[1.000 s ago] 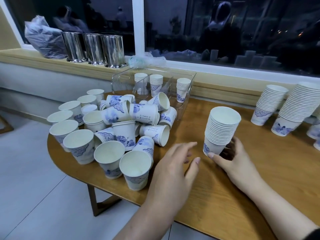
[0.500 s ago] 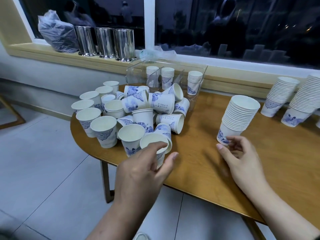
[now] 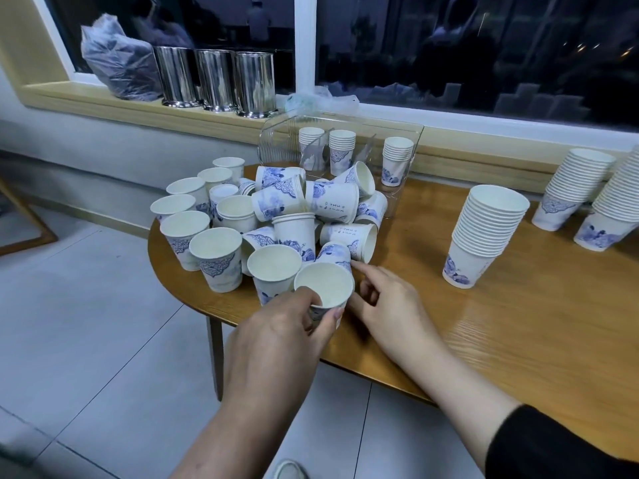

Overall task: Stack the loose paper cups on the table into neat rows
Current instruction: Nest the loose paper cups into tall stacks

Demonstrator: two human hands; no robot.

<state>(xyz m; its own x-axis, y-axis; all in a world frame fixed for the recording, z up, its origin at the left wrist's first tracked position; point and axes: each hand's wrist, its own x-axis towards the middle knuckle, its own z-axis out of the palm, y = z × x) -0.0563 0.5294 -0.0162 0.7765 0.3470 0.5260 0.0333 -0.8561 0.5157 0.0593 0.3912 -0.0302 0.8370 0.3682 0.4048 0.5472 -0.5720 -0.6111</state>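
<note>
desk (image 3: 518,340): wooden, rounded left end
floor (image 3: 86,340): grey tiles
left hand (image 3: 276,340): fingers clamped on near cup (image 3: 325,288)
right hand (image 3: 390,305): fingers loosely apart

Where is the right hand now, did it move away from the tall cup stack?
Yes. The right hand left the tall stack and now reaches toward the loose cups.

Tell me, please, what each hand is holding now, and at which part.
The left hand grips one upright white paper cup with blue print near its rim, fingers curled round its side. The right hand holds nothing; its forefinger reaches toward the pile.
</note>
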